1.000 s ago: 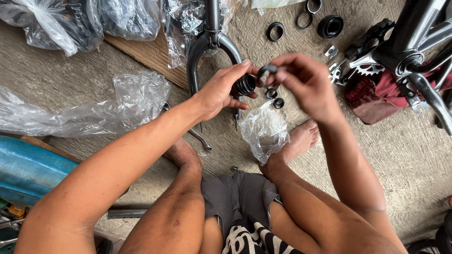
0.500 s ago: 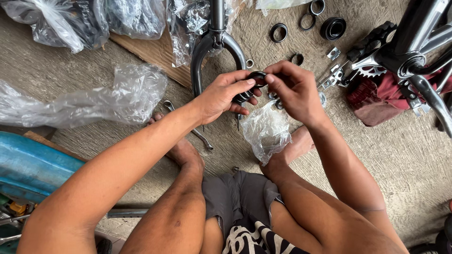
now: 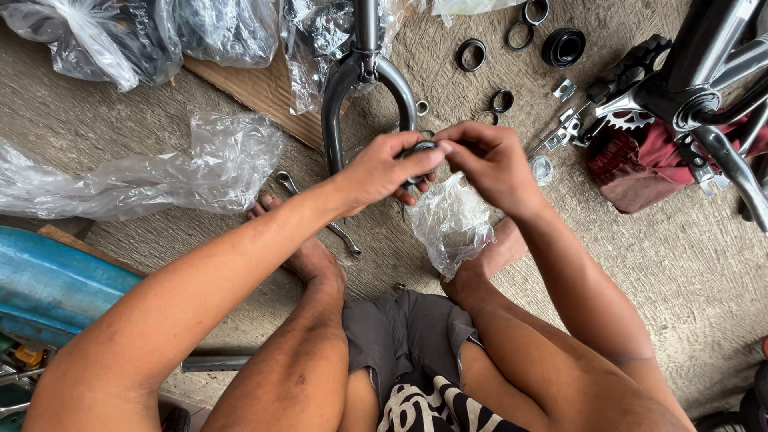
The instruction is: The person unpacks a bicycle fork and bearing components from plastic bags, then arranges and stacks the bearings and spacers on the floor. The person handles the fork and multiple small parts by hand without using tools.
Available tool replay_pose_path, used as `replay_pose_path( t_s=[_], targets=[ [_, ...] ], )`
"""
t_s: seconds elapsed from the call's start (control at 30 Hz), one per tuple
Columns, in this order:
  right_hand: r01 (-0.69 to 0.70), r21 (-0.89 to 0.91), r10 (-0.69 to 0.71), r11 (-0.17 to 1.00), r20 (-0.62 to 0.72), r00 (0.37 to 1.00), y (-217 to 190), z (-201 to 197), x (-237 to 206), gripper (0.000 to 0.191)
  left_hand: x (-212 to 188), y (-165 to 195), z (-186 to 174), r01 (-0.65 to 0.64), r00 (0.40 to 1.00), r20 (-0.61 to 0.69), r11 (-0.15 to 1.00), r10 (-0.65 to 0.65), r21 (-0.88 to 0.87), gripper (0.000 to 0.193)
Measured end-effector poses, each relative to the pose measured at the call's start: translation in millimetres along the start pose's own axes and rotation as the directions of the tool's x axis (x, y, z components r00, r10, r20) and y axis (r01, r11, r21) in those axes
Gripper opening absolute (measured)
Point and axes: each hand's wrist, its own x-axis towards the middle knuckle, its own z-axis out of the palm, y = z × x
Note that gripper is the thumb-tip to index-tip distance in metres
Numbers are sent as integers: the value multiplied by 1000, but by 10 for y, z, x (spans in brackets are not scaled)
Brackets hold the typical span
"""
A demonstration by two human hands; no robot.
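My left hand (image 3: pixel 386 170) and my right hand (image 3: pixel 490 162) meet over the concrete floor, both gripping a small black ring-shaped bicycle part (image 3: pixel 420 149) between fingertips. A small clear plastic bag (image 3: pixel 453 221) hangs under my right hand. Just beyond the hands lies a grey bicycle fork (image 3: pixel 362 76), its legs pointing toward me. A thin spanner (image 3: pixel 318 210) rests on the floor below my left forearm.
Loose black rings (image 3: pixel 470 54) and a black cup (image 3: pixel 564 46) lie at the top. A bicycle frame with crank and pedal (image 3: pixel 674 86) sits on a dark red cloth (image 3: pixel 632 166) at right. Crumpled clear plastic (image 3: pixel 180 164) is at left, a blue tube (image 3: pixel 56 288) lower left.
Both hands have stayed together on the black part, turning it slightly. The view has shifted a little, so the hands sit lower in the frame.
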Motion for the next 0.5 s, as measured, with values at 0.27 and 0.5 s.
replay_pose_path(
  t_s=[0.27, 0.5],
  targets=[
    [359, -524, -431, 773, -18, 902, -45, -63, 234, 16, -3, -77, -6, 103, 993, -52, 994, -105, -45, 32],
    [228, -924, -519, 308, 37, 854, -232, -359, 587, 54, -42, 37, -31, 135, 991, -6, 991, -135, -19, 33]
  ],
)
